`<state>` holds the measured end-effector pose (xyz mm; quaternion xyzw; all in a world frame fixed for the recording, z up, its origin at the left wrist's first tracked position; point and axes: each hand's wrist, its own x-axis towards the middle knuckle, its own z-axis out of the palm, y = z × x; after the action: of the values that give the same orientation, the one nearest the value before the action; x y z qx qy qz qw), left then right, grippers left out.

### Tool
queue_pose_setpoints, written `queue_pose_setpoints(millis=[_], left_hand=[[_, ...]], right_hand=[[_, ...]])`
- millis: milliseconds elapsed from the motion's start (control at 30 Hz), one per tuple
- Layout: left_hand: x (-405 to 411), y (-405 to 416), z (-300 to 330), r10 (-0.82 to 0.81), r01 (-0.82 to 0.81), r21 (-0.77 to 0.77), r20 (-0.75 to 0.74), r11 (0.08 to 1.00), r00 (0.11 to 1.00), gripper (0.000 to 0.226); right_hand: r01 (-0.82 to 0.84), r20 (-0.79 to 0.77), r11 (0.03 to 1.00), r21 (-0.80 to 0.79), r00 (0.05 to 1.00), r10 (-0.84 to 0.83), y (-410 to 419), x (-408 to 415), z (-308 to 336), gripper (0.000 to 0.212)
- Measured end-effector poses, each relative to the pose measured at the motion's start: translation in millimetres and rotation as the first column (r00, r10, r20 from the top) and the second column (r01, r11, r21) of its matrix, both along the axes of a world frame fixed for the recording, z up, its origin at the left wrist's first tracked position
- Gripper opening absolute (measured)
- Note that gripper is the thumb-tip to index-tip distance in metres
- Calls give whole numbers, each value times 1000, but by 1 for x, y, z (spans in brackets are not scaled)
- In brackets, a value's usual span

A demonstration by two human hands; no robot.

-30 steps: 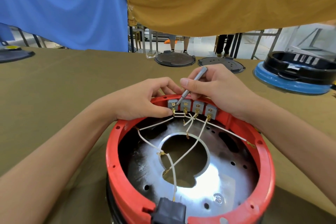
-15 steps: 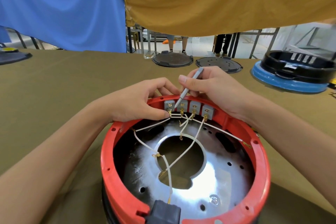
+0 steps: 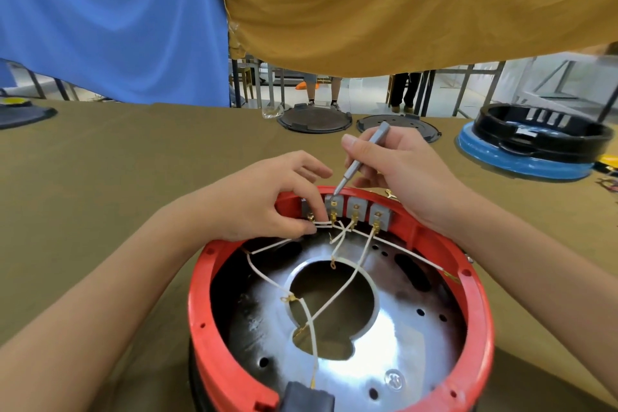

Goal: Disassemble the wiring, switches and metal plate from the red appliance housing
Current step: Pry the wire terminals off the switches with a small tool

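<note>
The round red appliance housing (image 3: 481, 328) lies open side up in front of me. Inside it sits a shiny metal plate (image 3: 394, 354) with a large centre hole. Several grey switches (image 3: 355, 208) line the far inner wall, with white wires (image 3: 347, 288) running from their brass terminals across the plate. My left hand (image 3: 267, 197) pinches the wires at the leftmost switch. My right hand (image 3: 401, 170) holds a thin grey screwdriver (image 3: 359, 160) like a pen, its tip on the top of the second switch.
A black plug block (image 3: 306, 396) sits at the housing's near rim. On the olive table (image 3: 117, 177) lie two dark round lids (image 3: 314, 119) at the back and a black-and-blue housing (image 3: 535, 144) at the right. Blue and mustard cloths hang above.
My right hand has lifted and tilted the screwdriver more upright, its tip still at the second switch. My left hand has shifted its pinch on the wires by the leftmost switch.
</note>
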<state>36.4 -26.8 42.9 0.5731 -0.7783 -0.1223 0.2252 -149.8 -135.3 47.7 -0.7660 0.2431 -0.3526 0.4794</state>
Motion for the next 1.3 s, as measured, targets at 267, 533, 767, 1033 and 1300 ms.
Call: queue_pose_setpoints(millis=[267, 533, 767, 1033, 1300], left_hand=[[-1, 1, 2, -38, 38, 13, 4, 999, 999, 7], [-1, 1, 1, -19, 19, 2, 40, 1000, 999, 9], [0, 0, -1, -23, 23, -3, 42, 1000, 999, 11], [0, 0, -1, -23, 23, 16, 13, 1000, 1000, 10], [0, -1, -1, -24, 23, 40, 2, 999, 1000, 10]], right_hand=[[1, -45, 977, -211, 999, -10, 13, -16, 9, 28], [20, -74, 914, -406, 996, -55, 26, -24, 1, 23], [-10, -131, 887, -461, 990, -57, 24, -26, -2, 15], [0, -142, 910, -416, 988, -65, 20, -22, -1, 17], [43, -154, 981, -187, 985, -72, 14, -19, 0, 24]])
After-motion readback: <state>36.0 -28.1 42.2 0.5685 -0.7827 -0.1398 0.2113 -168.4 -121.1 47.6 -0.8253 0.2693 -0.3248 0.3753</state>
